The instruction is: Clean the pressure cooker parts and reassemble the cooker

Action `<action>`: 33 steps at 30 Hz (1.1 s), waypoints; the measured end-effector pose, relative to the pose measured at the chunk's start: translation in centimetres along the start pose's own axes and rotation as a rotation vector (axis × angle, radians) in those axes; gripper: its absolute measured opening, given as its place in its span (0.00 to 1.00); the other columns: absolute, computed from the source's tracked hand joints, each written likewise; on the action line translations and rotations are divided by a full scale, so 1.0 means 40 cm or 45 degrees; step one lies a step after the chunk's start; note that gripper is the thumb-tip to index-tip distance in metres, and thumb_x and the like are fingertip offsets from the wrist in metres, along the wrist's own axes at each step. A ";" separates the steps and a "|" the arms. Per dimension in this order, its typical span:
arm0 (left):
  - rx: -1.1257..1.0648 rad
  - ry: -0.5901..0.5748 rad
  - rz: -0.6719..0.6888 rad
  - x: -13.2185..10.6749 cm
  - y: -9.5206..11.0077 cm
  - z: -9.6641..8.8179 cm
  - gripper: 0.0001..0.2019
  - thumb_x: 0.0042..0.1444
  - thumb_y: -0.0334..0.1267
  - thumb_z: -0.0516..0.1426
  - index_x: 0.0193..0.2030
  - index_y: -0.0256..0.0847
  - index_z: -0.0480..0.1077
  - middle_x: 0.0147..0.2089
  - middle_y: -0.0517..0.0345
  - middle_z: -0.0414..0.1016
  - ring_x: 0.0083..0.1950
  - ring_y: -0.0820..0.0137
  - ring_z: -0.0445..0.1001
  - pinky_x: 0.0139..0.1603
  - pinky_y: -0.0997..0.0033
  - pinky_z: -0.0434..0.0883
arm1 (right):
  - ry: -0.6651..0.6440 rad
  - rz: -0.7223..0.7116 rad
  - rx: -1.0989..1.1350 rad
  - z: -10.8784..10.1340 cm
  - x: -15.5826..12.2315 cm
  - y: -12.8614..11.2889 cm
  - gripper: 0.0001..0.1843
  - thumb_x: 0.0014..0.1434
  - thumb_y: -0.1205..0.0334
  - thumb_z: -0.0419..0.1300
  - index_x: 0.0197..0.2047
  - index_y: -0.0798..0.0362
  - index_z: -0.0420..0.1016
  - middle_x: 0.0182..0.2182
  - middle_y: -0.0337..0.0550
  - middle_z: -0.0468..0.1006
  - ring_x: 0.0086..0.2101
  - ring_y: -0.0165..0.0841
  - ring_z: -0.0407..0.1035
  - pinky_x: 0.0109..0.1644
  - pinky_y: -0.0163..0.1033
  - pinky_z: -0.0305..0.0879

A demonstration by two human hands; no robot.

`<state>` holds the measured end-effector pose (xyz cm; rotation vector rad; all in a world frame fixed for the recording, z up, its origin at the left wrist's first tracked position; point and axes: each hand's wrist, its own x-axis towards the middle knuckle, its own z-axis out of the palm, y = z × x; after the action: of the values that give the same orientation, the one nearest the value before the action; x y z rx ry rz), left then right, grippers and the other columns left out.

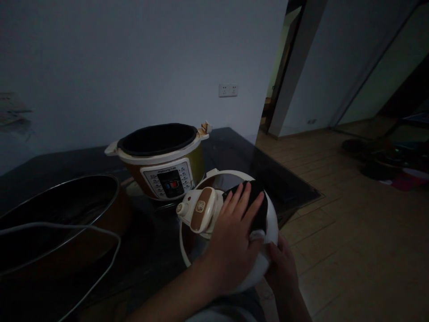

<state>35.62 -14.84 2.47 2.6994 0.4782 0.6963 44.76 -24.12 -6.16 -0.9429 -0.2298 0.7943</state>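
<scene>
A pressure cooker lid (217, 179) is tilted in front of me, with a white rim and a brown-and-cream handle (201, 210) bearing a small knob. My left hand (234, 241) lies over the lid with its fingers bent across a black cloth (259, 210), pressing it against the lid's surface. Part of the cloth is hidden under the palm. On the lid's right edge, my right hand (283, 264) grips the white rim from the side; its fingertips are partly out of sight. Just behind stands the electric pressure cooker (167, 174), uncovered, its dark inside showing.
A wide brown pan (100, 237) with a metal rim sits on the dark table (231, 147) at the left. A pale cord (114, 255) loops across it. On the wall behind is a double socket (228, 90). Wooden flooring (338, 223) runs along the right.
</scene>
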 end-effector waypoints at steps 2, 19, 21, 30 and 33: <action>0.034 0.044 0.069 -0.045 0.004 0.014 0.30 0.63 0.37 0.47 0.72 0.40 0.50 0.76 0.50 0.43 0.76 0.62 0.40 0.72 0.49 0.53 | -0.007 -0.031 -0.017 0.000 0.004 -0.006 0.25 0.37 0.49 0.74 0.40 0.49 0.82 0.34 0.47 0.84 0.30 0.40 0.77 0.31 0.39 0.72; 0.355 -0.123 -0.388 0.125 0.018 -0.020 0.32 0.65 0.39 0.49 0.71 0.23 0.48 0.72 0.26 0.49 0.73 0.42 0.49 0.68 0.37 0.52 | -0.014 0.038 -0.081 0.005 -0.021 -0.009 0.30 0.37 0.47 0.74 0.44 0.49 0.80 0.31 0.45 0.83 0.28 0.40 0.76 0.30 0.40 0.71; 0.342 -0.120 -0.443 0.155 0.001 -0.020 0.31 0.67 0.40 0.47 0.71 0.22 0.48 0.71 0.23 0.49 0.72 0.39 0.50 0.65 0.34 0.55 | -0.012 0.049 -0.091 0.009 -0.026 -0.014 0.29 0.37 0.47 0.74 0.44 0.49 0.80 0.31 0.45 0.83 0.28 0.40 0.76 0.30 0.39 0.71; 0.034 -0.180 -0.062 0.041 0.011 -0.018 0.34 0.62 0.38 0.50 0.73 0.39 0.45 0.77 0.46 0.38 0.76 0.60 0.36 0.73 0.46 0.42 | -0.062 0.014 -0.082 -0.008 -0.006 -0.006 0.28 0.42 0.47 0.72 0.46 0.50 0.81 0.35 0.50 0.84 0.31 0.41 0.78 0.34 0.42 0.73; -0.014 -0.190 0.036 -0.032 0.011 -0.003 0.39 0.57 0.36 0.54 0.74 0.40 0.43 0.77 0.51 0.35 0.77 0.61 0.34 0.74 0.47 0.38 | -0.030 -0.088 -0.104 -0.003 0.003 -0.007 0.24 0.39 0.44 0.73 0.38 0.49 0.83 0.33 0.49 0.84 0.29 0.40 0.77 0.32 0.40 0.74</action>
<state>34.59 -15.71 2.22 2.7274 0.3985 0.4985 45.05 -24.22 -6.03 -0.9976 -0.3161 0.7369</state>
